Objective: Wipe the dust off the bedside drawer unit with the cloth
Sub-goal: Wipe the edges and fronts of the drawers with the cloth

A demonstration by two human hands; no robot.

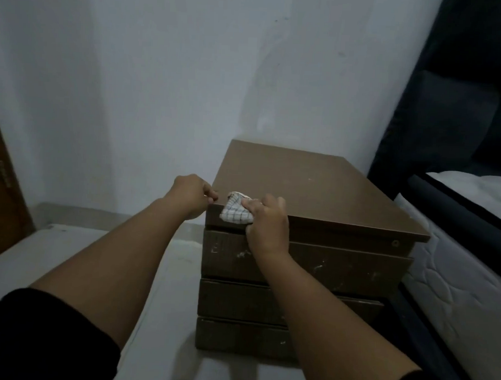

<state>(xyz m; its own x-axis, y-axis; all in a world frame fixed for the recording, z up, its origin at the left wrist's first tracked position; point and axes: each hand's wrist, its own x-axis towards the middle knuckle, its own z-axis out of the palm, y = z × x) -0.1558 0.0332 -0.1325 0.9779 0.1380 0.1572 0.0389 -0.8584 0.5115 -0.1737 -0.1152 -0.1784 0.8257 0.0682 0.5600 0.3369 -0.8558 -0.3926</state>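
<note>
Brown board fills the middle and lower right of the head view: the drawer unit stands against the pale wall, with the mattress just beside it on the right of the frame. Its top runs away from me toward the upper centre, long axis front to back, and nearly all of that bare surface lies beyond and to the right of my hands.

My right hand sits at the front edge near the top's left corner, fingers curled round the checked cloth, which is bunched and draped over that edge, touching both the top and the lip below. My left hand is just beside the same corner, a little left of the cloth, fingers curled at the side edge; I cannot tell whether it grips the board or merely rests against it. The two hands are close but apart, the cloth between them.

I judge the wiping is at an early stage, since the cloth is at the near corner. The right hand is the nearer one to the unwiped stretch, so the stroke should carry forward and rightward. Pale scuffs on the top drawer front lie below my right wrist.
</note>
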